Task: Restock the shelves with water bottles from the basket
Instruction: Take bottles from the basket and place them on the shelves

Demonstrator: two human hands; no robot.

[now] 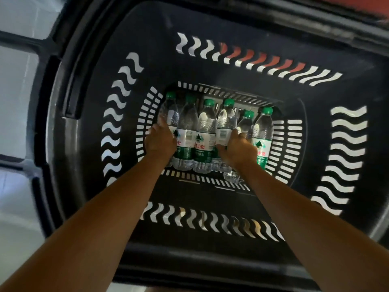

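Several clear water bottles with green caps and green-white labels lie side by side on the floor of a deep black plastic basket [88,144]. My left hand [161,142] reaches down and grips the leftmost bottle [169,114] around its middle. My right hand [239,149] curls round a bottle near the right [245,125], the second from the right end; its base shows below my wrist. Between my hands lie three bottles, the middle one [205,135] with its label facing up. The rightmost bottle [263,133] lies free beside my right hand.
The basket's tall walls with wavy slots surround both arms. A black handle bar [71,76] runs along the left rim. Pale floor tiles [16,207] show outside on the left, and something red [357,5] at the top right.
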